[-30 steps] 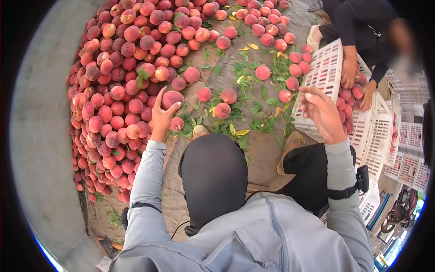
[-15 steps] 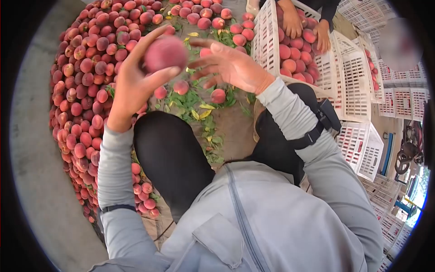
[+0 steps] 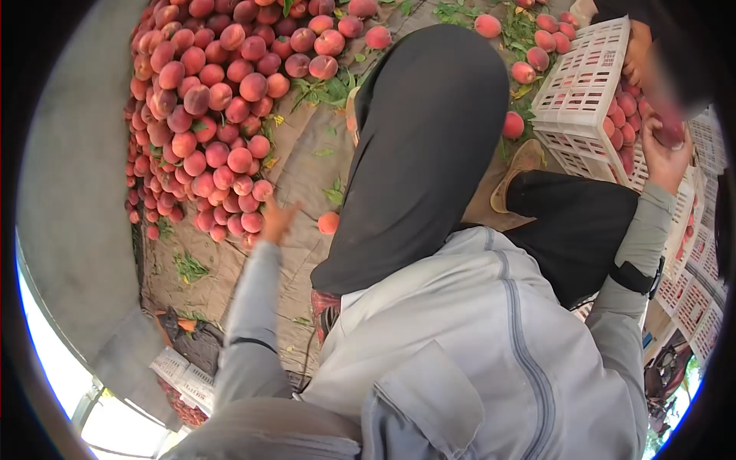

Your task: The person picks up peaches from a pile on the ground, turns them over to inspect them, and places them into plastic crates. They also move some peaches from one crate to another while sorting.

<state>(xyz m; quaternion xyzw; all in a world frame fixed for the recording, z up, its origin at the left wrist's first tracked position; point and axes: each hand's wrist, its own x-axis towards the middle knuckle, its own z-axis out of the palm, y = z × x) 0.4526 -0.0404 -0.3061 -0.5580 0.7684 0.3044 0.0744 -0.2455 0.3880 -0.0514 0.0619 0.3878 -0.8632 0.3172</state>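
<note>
My right hand (image 3: 665,159) is wrapped round a dark red peach (image 3: 669,136) at the right, beside the near end of a white slatted crate (image 3: 581,96). Loose peaches (image 3: 622,126) fill what shows of the crate. My left hand (image 3: 277,222), smeared a little by motion, reaches to the lower right edge of the big peach pile (image 3: 218,157). Its thumb is spread away, the other fingers are partly hidden, and no peach shows in it. Close by, a single peach (image 3: 328,223) lies on the ground cloth beside my knee.
Another person's hand (image 3: 636,54) is at the far side of the crate. More white crates (image 3: 694,299) stand at the right. Leaves (image 3: 330,90) and a few stray peaches (image 3: 524,73) litter the cloth. A grey wall (image 3: 73,176) borders the pile on the left.
The view has swung to the left. Both hands were together around a peach; now they are wide apart, the right with a peach by the crate, the left down at the pile.
</note>
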